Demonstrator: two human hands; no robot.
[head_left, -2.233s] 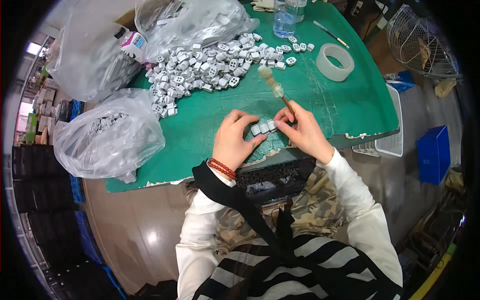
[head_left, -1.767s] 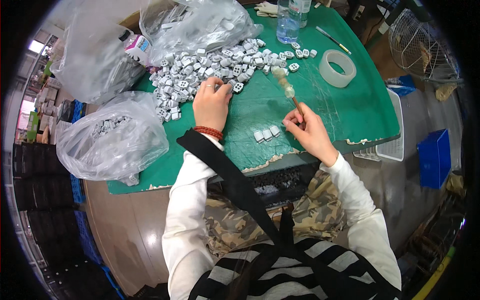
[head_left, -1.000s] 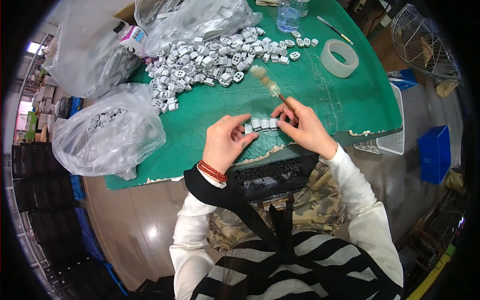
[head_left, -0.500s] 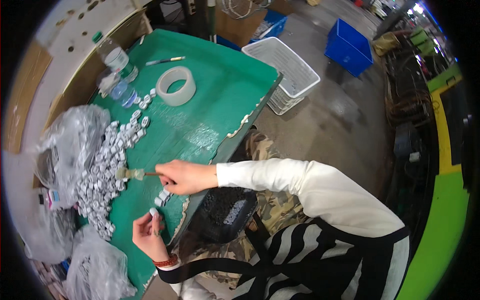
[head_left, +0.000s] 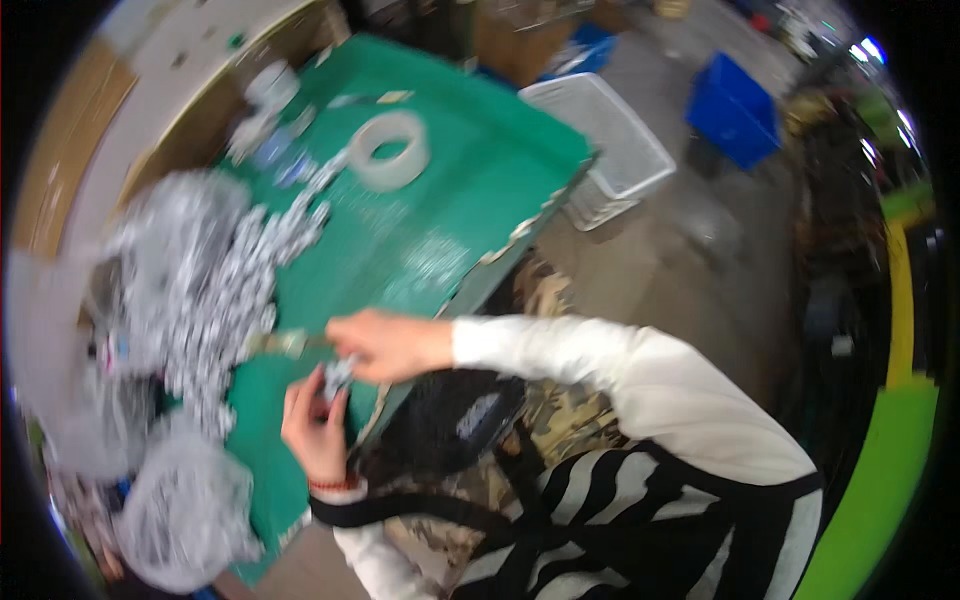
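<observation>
My right hand is closed round a thin brown stick tool with a pale, wrapped end, which points left toward the pile. Just below it, my left hand has its thumb and finger pinched on a small grey-white piece. More such pieces lie close to both hands; blur hides where one ends and another begins. A large heap of small grey-white pieces spreads on the green tabletop, left of my hands.
Clear plastic bags lie along the left. A tape roll and blurred plastic bottles stand farther back. A dark tray sits below the table edge. Beyond are a white crate and a blue bin on the floor.
My left hand has moved up and right, and now sits close under my right hand by the loose pieces. The whole view has shifted and blurred. My right hand keeps the stick tool.
</observation>
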